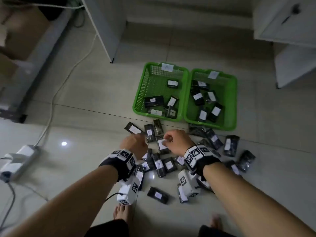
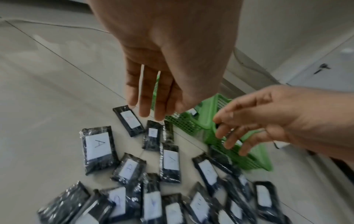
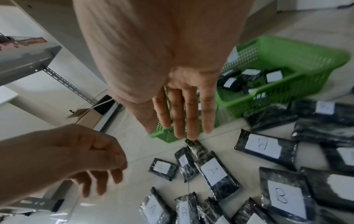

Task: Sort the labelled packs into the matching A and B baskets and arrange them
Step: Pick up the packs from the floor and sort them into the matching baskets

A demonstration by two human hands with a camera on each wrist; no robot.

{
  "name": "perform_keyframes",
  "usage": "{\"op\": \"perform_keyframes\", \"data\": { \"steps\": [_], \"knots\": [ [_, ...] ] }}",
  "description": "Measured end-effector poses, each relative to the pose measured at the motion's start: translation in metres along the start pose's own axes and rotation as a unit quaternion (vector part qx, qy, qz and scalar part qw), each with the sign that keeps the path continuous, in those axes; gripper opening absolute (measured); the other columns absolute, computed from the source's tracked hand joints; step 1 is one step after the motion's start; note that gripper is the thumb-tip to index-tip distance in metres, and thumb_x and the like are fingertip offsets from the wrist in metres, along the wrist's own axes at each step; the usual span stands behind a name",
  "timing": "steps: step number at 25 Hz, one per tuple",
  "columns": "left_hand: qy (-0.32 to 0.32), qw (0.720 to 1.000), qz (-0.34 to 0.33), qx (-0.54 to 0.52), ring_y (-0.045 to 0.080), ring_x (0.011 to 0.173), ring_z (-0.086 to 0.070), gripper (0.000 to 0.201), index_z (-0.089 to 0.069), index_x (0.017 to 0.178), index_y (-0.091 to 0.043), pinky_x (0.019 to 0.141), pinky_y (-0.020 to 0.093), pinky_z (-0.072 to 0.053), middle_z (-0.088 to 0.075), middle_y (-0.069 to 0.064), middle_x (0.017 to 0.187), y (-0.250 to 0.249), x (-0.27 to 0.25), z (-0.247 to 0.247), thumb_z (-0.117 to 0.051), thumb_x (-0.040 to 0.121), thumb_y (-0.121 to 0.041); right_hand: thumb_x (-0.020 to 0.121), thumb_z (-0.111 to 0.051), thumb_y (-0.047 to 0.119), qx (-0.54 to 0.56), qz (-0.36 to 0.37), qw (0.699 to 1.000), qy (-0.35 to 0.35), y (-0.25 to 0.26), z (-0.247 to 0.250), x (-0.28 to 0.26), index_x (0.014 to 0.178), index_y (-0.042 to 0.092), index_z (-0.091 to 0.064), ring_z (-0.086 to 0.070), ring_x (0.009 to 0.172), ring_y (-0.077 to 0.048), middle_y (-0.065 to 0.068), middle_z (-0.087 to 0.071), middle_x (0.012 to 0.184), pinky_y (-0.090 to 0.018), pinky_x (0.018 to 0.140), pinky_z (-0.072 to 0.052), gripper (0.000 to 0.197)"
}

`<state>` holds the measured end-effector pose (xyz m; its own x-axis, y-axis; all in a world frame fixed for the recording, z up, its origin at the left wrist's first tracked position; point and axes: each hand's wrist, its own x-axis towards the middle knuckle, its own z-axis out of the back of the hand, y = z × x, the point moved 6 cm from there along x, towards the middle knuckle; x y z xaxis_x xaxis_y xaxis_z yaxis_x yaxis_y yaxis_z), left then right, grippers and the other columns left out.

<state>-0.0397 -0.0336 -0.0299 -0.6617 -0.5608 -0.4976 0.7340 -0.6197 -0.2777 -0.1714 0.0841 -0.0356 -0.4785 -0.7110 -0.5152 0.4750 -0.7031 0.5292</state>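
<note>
Two green baskets stand side by side on the tiled floor: basket A [image 1: 142, 86] on the left and basket B [image 1: 234, 100] on the right, each with a paper tag on its far rim and several black packs inside. In front of them lies a loose heap of black packs with white A or B labels. My left hand [image 2: 151, 104] hovers over the heap's far left with straight fingers and holds nothing. My right hand [image 3: 184, 119] hangs beside it, fingers straight and empty, above an A-labelled pack [image 3: 215, 172]. In the head view its fingertips overlap that pack's label [image 1: 162, 144].
A white power adapter [image 1: 18, 159] and its cable [image 1: 56, 93] lie on the floor to the left. A white desk leg [image 1: 106, 31] stands behind the baskets, a white cabinet [image 1: 290, 57] at the back right. My bare feet [image 1: 122, 213] are near the heap's front.
</note>
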Motion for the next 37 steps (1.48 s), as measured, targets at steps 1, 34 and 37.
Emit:
{"op": "perform_keyframes", "data": {
  "steps": [1, 34, 37],
  "knots": [
    [-0.016, 1.000, 0.015, 0.002, 0.019, 0.066, -0.059, 0.022, -0.064, 0.097, -0.018, 0.052, 0.025, -0.046, -0.066, 0.004, 0.082, 0.018, 0.012, -0.006, -0.043, 0.091, -0.019, 0.086, -0.072, 0.027, -0.008, 0.002, 1.000, -0.013, -0.007, -0.018, 0.014, 0.091, 0.019, -0.074, -0.068, 0.086, -0.018, 0.002, -0.073, 0.090, -0.033, 0.079, -0.057, 0.010],
    [-0.145, 0.935, -0.209, 0.247, 0.034, 0.100, -0.061, 0.038, -0.043, 0.121, -0.014, 0.077, 0.039, -0.046, -0.057, 0.011, 0.117, 0.016, 0.189, 0.059, -0.049, 0.097, -0.044, 0.070, -0.063, 0.034, 0.001, 0.153, 0.961, -0.230, -0.003, -0.053, 0.097, 0.096, 0.027, -0.043, -0.050, 0.080, -0.016, 0.007, -0.042, 0.099, -0.034, 0.064, -0.047, 0.034],
    [-0.134, 0.955, -0.208, 0.162, 0.030, 0.092, -0.060, 0.027, -0.044, 0.094, -0.020, 0.073, 0.036, -0.047, -0.061, 0.008, 0.106, -0.001, 0.216, 0.029, -0.052, 0.095, -0.046, 0.072, -0.062, 0.028, -0.005, 0.055, 0.950, -0.309, -0.053, -0.006, 0.111, 0.084, 0.025, -0.047, -0.050, 0.078, -0.016, 0.006, -0.049, 0.090, -0.032, 0.064, -0.046, 0.019]
  ]
}}
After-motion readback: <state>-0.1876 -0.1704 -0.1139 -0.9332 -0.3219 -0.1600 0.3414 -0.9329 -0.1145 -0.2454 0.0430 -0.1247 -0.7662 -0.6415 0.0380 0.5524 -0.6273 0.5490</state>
